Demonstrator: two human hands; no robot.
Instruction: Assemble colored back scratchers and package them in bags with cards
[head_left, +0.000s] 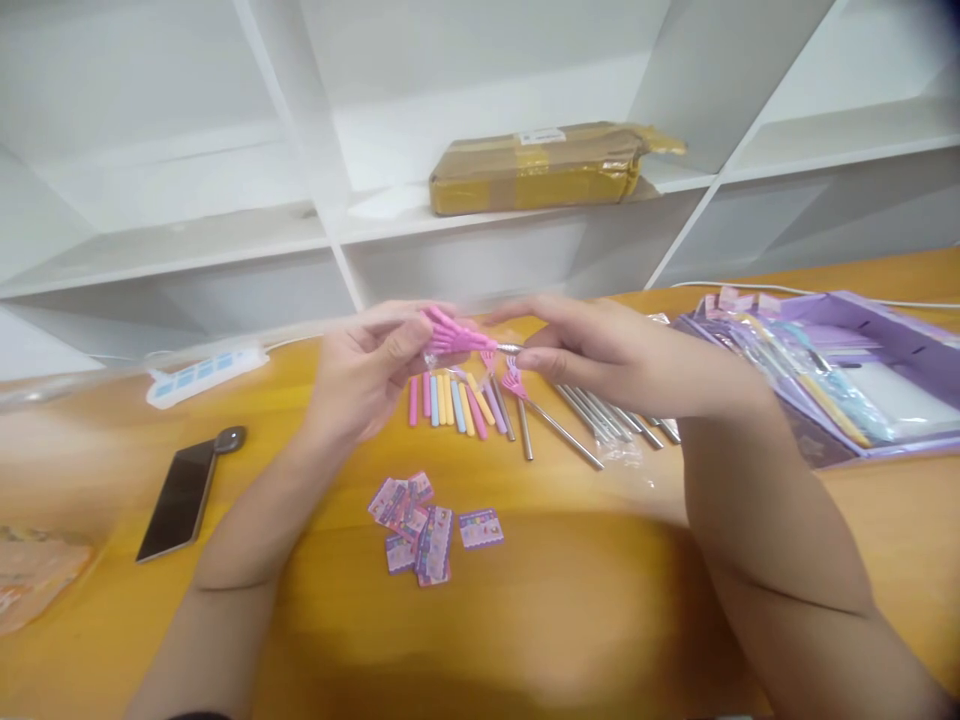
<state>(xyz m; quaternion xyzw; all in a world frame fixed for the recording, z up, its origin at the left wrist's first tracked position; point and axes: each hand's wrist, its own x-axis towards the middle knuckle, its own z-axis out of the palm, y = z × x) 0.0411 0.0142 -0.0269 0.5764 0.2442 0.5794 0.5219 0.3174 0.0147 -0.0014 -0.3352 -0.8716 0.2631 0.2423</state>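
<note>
My left hand (375,365) pinches a pink, hand-shaped back scratcher head (454,335) between thumb and fingers. A short metal rod (508,348) joins the head's narrow end, and my right hand (592,350) is closed around that rod; the rest of it is hidden by the fingers. Below my hands, another back scratcher (514,383) with a pink head and a metal rod lies on the table. Beside it are several coloured handle sleeves (450,402) in pink, blue, yellow and purple, and several bare metal rods (604,410), some near clear plastic.
Small printed cards (416,530) lie on the wooden table (525,620). At the left are a phone (178,500), a power strip (206,377) and an orange bag (37,580). A purple box (915,340) holds packaged items at right. A taped carton (536,170) sits on the white shelf.
</note>
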